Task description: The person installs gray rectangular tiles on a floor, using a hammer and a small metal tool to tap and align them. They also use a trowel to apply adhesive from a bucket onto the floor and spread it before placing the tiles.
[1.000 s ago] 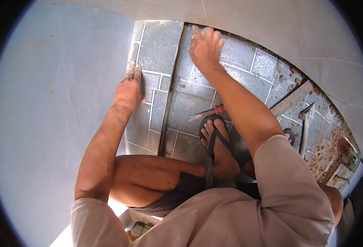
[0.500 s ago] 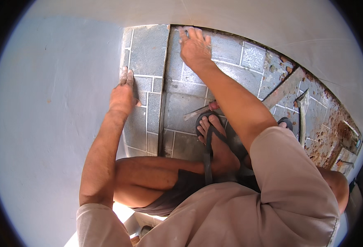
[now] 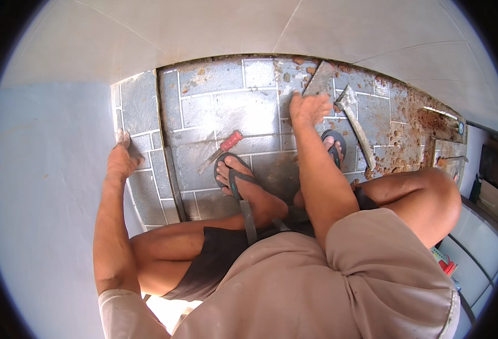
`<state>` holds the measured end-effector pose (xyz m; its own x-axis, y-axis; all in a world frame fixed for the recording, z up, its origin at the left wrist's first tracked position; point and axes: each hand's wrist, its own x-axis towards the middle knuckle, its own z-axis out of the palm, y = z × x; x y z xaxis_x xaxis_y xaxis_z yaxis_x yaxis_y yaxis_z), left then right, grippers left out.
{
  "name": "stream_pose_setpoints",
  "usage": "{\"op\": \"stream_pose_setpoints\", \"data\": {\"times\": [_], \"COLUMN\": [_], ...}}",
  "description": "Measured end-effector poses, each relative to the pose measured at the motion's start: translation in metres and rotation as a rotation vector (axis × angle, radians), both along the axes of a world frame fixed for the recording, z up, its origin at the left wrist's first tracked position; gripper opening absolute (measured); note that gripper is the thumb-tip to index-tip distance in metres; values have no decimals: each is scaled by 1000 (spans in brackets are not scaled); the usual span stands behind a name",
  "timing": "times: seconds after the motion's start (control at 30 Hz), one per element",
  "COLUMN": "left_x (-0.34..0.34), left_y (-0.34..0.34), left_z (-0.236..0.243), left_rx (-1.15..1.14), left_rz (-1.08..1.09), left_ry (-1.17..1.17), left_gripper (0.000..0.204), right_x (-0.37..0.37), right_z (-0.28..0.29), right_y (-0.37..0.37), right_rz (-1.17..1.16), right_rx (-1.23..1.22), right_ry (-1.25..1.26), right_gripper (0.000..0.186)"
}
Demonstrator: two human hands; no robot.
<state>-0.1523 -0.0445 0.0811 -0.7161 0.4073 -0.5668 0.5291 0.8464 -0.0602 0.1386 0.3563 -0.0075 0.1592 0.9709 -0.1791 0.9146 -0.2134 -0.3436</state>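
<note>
My left hand [image 3: 126, 161] lies on the left edge of a grey patterned floor tile [image 3: 138, 100], against the pale wall, with its fingers stretched out and its thumb apart. At the far middle my right hand [image 3: 311, 110] has its fingers bent around the near end of a flat grey strip [image 3: 320, 79]. Its fingers partly hide that end. A hammer [image 3: 361, 133] with a pale handle lies just to the right of this hand. Beside my left foot rests a red-handled, chisel-like tool [image 3: 230, 142].
A dark raised edge [image 3: 167, 141] runs along the tile's right side. Brown crumbs of dirt [image 3: 410, 133] cover the floor at the right. My sandalled feet [image 3: 235, 169] stand on the tiles. Walls [image 3: 40, 186] close off the left and far sides.
My right hand has left the tile at the far wall and moved right to the flat grey strip. My left hand stays at the tile's edge. The view has swung right.
</note>
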Motion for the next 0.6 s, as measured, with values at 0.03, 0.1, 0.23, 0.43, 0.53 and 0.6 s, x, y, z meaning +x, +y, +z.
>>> {"op": "stream_pose_setpoints", "data": {"times": [0.03, 0.1, 0.23, 0.43, 0.53, 0.6], "left_x": [-1, -1, 7, 22, 21, 19], "left_y": [2, 6, 29, 46, 44, 42], "left_z": [1, 2, -1, 7, 13, 15], "left_rx": [19, 48, 53, 66, 56, 59], "left_rz": [29, 84, 130, 237, 234, 200], "left_ry": [-20, -17, 75, 96, 61, 14], "left_gripper": [97, 84, 77, 94, 97, 100], "right_x": [4, 13, 32, 4, -40, -66], "right_z": [-3, -8, -15, 1, 10, 15], "right_y": [4, 8, 21, -35, -105, -146], "right_rz": [-6, -37, 61, 177, 342, 500], "right_rx": [-10, -48, -53, -33, -206, -373], "right_ry": [12, -1, 301, 801, 973, 884], "right_gripper": [78, 82, 62, 24, 14, 31]}}
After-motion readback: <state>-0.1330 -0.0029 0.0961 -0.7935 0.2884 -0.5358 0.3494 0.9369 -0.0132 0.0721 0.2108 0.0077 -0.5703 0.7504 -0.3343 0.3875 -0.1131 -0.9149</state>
